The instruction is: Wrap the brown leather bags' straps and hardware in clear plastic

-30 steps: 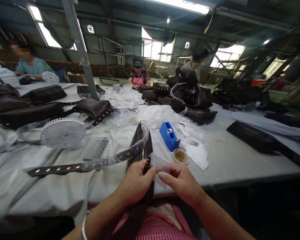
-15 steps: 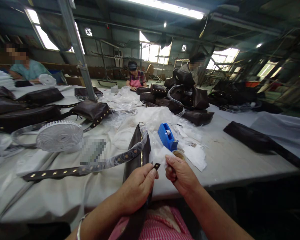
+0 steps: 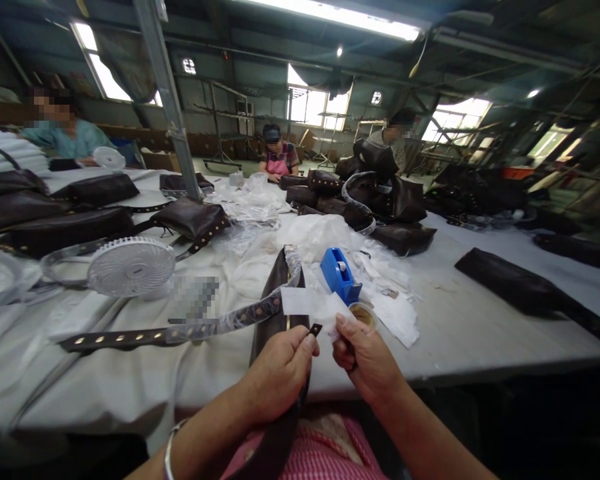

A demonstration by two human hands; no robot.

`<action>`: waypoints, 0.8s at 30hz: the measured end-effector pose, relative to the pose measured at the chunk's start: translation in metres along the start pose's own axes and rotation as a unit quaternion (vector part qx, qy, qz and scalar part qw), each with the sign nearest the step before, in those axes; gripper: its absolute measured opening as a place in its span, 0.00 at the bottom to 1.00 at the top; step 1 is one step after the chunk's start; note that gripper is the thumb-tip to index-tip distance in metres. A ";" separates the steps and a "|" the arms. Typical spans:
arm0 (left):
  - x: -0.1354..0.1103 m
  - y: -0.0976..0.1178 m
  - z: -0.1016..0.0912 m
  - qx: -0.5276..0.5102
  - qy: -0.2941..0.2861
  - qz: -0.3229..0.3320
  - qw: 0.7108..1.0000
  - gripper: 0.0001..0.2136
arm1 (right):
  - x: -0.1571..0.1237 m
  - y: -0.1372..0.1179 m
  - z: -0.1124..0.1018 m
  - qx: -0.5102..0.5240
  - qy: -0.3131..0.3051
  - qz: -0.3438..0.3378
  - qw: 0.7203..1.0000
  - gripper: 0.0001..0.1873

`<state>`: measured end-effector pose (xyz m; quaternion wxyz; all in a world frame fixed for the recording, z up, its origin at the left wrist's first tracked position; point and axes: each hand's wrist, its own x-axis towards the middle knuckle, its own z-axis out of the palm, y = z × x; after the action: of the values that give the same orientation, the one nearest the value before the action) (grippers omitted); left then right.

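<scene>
My left hand (image 3: 280, 367) is closed around a dark brown strap, whose pointed tip (image 3: 316, 330) sticks out past the thumb. Between the thumb and fingers of my right hand (image 3: 367, 357) is a thin white sheet of paper (image 3: 300, 302), stretching leftward above the strap tip. Behind both hands lies a dark brown bag (image 3: 270, 293) with a gold zipper. Its studded strap (image 3: 245, 315), partly wrapped in clear plastic, curves out to the left. Just beyond my right hand are a blue tape dispenser (image 3: 338, 270) and a small round container (image 3: 364, 316).
A white fan (image 3: 131, 267) stands on the left of the cloth-covered table (image 3: 190, 380). Brown bags (image 3: 87, 227) lie behind it, and more are piled (image 3: 350, 200) at the back. Crumpled plastic and paper scraps (image 3: 397, 320) cover the middle. Another bag (image 3: 510, 280) rests at right. Several co-workers sit beyond.
The white sheet in my right hand has spread out to the left, over the bag. My left hand keeps its hold on the strap. The whole view has shifted slightly.
</scene>
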<state>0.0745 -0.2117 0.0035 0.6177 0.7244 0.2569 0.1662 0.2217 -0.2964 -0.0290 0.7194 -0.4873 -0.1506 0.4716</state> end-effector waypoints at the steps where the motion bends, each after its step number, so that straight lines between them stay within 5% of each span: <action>1: 0.000 0.000 0.000 0.000 0.002 0.000 1.000 0.15 | 0.000 0.000 0.000 0.002 0.000 -0.003 1.000 0.25; 13: 0.001 -0.008 -0.002 0.004 -0.013 -0.012 1.000 0.15 | 0.000 0.011 -0.004 -0.080 -0.014 -0.054 0.995 0.22; 24: 0.004 -0.014 -0.005 0.002 -0.025 -0.008 1.000 0.16 | -0.001 0.006 0.002 -0.015 -0.002 -0.034 0.999 0.24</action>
<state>0.0722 -0.2038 -0.0093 0.6239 0.7274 0.2477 0.1421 0.2164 -0.2959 -0.0331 0.7271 -0.4916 -0.1755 0.4459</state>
